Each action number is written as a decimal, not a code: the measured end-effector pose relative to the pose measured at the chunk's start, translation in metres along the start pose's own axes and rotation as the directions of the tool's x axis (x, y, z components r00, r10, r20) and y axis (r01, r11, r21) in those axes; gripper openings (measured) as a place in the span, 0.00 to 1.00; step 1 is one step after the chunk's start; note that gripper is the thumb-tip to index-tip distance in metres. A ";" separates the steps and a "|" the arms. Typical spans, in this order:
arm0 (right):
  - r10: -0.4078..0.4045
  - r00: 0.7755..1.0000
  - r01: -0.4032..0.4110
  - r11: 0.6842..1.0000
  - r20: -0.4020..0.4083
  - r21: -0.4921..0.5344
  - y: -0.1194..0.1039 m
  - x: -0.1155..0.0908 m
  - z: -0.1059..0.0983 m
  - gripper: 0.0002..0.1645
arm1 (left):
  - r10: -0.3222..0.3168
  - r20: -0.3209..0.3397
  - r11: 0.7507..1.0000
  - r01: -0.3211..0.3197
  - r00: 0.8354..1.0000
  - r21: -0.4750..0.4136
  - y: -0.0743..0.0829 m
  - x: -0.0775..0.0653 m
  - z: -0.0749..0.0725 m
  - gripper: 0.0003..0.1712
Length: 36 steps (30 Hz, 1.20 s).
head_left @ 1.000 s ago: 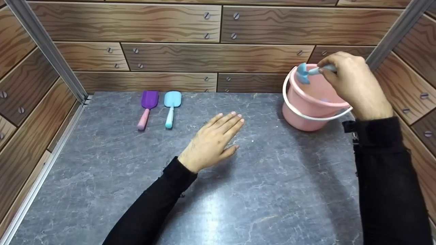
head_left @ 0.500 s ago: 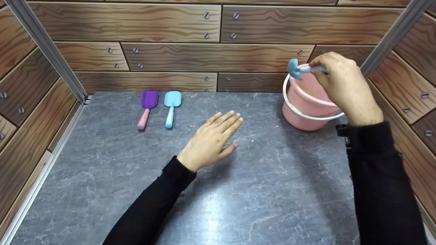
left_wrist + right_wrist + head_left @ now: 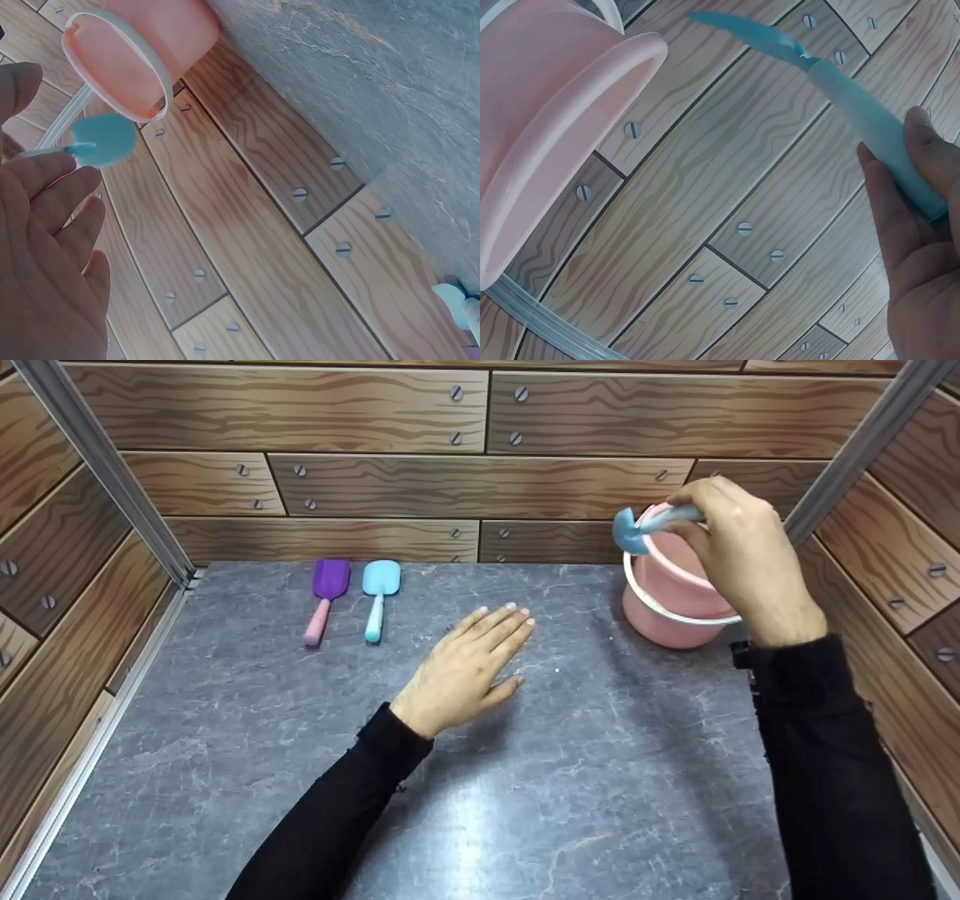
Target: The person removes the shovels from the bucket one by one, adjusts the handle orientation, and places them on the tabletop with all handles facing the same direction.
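My right hand (image 3: 750, 555) pinches a blue toy shovel (image 3: 628, 532) by its pale handle, thumb and fingers around it. The shovel is held above the left rim of a pink bucket (image 3: 667, 619), whose white handle is folded down in front. In the right wrist view the curved blade of the shovel (image 3: 757, 34) is apart from the bucket (image 3: 592, 127). My left hand (image 3: 465, 675) is over the middle of the table, palm down, fingers straight, holding nothing. Part of the bucket's inside is hidden by my right hand.
At the back left lie a purple toy shovel with a pink handle (image 3: 330, 581) and a light blue toy shovel (image 3: 381, 579), side by side. Wood-patterned panels (image 3: 375, 484) with metal posts (image 3: 105, 465) enclose the grey marbled table (image 3: 225, 735).
My right hand has moved left with the blue toy shovel, bringing its blade from over the bucket's opening to just past the left rim. The left hand has stayed nearly still.
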State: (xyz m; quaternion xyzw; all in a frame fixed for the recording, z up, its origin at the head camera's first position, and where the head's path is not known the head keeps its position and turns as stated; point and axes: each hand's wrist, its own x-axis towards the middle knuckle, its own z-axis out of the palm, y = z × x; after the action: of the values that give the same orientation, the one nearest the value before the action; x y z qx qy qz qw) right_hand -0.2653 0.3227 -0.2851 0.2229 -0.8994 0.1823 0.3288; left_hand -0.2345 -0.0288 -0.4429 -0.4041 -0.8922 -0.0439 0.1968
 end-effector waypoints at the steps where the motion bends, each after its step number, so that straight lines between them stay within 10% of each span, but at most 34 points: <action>1: -0.004 1.000 0.004 1.000 0.000 -0.004 0.000 0.000 0.001 0.18 | 0.000 -0.002 1.000 0.000 1.000 -0.002 0.000 0.000 0.000 0.43; 36: -0.177 0.983 0.178 0.984 -0.040 0.016 -0.023 -0.026 0.046 0.22 | -0.030 -0.042 0.999 0.029 0.999 -0.030 -0.007 -0.002 -0.002 0.43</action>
State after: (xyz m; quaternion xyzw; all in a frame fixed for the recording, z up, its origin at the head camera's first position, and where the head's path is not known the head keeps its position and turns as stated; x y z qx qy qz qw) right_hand -0.2594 0.2887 -0.3314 0.3017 -0.8676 0.1655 0.3589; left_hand -0.2383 -0.0352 -0.4411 -0.3928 -0.8930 -0.0683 0.2089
